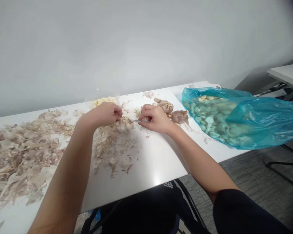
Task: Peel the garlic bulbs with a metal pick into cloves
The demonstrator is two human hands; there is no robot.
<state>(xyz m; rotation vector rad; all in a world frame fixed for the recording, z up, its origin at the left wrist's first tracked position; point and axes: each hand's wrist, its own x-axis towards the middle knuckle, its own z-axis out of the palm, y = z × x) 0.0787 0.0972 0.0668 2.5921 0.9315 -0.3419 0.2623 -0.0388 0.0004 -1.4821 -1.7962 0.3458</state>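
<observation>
Pinching a light, papery garlic bulb (124, 126), the left hand (104, 114) is working beside the right hand (156, 118) clamping a thin metal pick (140, 121).

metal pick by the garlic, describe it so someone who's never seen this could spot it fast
On the white table, find the two hands in the middle, between the heap of garlic skins and the blue plastic bag. The thin metal pick sticks out of the right hand toward the garlic bulb under the left hand. It is the only slim, shiny thing among all that garlic.
</observation>
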